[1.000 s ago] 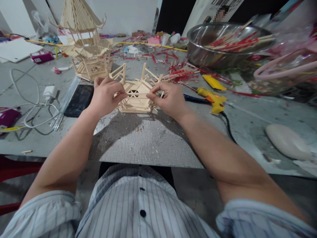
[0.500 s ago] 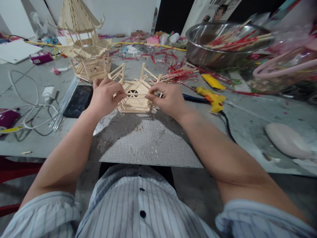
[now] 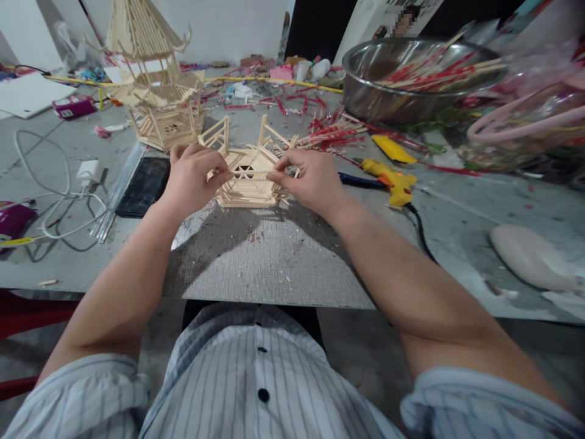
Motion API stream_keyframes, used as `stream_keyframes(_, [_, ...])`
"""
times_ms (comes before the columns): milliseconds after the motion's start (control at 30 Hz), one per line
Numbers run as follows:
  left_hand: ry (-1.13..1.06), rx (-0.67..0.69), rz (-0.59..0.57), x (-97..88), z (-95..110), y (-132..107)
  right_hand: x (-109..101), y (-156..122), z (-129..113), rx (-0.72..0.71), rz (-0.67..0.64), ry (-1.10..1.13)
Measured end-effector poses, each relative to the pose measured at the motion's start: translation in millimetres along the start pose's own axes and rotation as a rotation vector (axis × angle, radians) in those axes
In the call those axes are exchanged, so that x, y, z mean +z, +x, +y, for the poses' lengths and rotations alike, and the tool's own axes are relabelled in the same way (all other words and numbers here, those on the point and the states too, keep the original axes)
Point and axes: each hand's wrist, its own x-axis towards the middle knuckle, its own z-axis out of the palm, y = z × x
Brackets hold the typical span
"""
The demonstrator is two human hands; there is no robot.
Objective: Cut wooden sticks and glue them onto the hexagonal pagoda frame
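A thin wooden stick runs level between my two hands, over the near side of a small frame built of wooden sticks. My left hand pinches its left end between thumb and fingers. At the other end, my right hand is closed on it with thumb and forefinger. The frame has a six-sided base with a dark opening in its floor and upright posts at the back. My fingers hide parts of its left and right sides.
Behind to the left stands a taller stick pagoda. A black phone and a white charger lie left. To the right are a yellow glue gun, a steel basin of sticks, red-wrapped sticks and a pale mouse-shaped object.
Almost nothing differs. Both hands stay in place with the stick between them, and the camera view has shifted very slightly.
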Motion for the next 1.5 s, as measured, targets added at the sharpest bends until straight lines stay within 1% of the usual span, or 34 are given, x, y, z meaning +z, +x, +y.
stream_keyframes(133, [-0.038, 0.008, 0.019, 0.3, -1.2, -0.5, 1.3, -1.9, 3.3, -0.018, 0.009, 0.006])
stream_keyframes(267, [-0.022, -0.022, -0.008, -1.4, 1.1, -0.2, 2.3, -4.6, 4.5, -0.066, 0.010, 0.006])
stream_keyframes(333, [-0.021, 0.000, -0.007, -2.3, 1.4, -0.4, 2.0, -5.6, 3.0, -0.071, 0.006, -0.011])
stream_keyframes(500, [-0.012, 0.079, 0.004, -3.1, -1.3, -1.6, 2.2, -6.7, -0.5, -0.026, -0.016, -0.069])
stream_keyframes(667, [0.022, 0.094, 0.003, -2.9, -1.7, -1.4, 5.1, -7.8, 3.2, -0.022, -0.014, -0.080])
stream_keyframes(800, [0.037, 0.108, 0.035, -0.4, -1.3, -1.7, 4.4, -9.4, 5.4, -0.037, -0.028, -0.081])
stream_keyframes(933, [0.034, 0.098, 0.067, 4.3, -1.1, -2.6, 3.2, -11.2, 5.6, -0.070, -0.028, -0.075])
stream_keyframes(1100, [0.027, 0.098, 0.063, 8.7, -2.0, -3.1, 4.4, -11.9, 5.3, -0.053, -0.024, -0.073])
stream_keyframes(1367, [0.001, 0.077, 0.068, 8.6, -1.6, -2.4, 6.1, -11.1, 4.5, -0.055, -0.005, -0.029])
stream_keyframes(1500, [-0.020, 0.067, 0.095, 9.8, -1.8, -1.5, 6.7, -10.4, 5.3, -0.051, -0.001, 0.012])
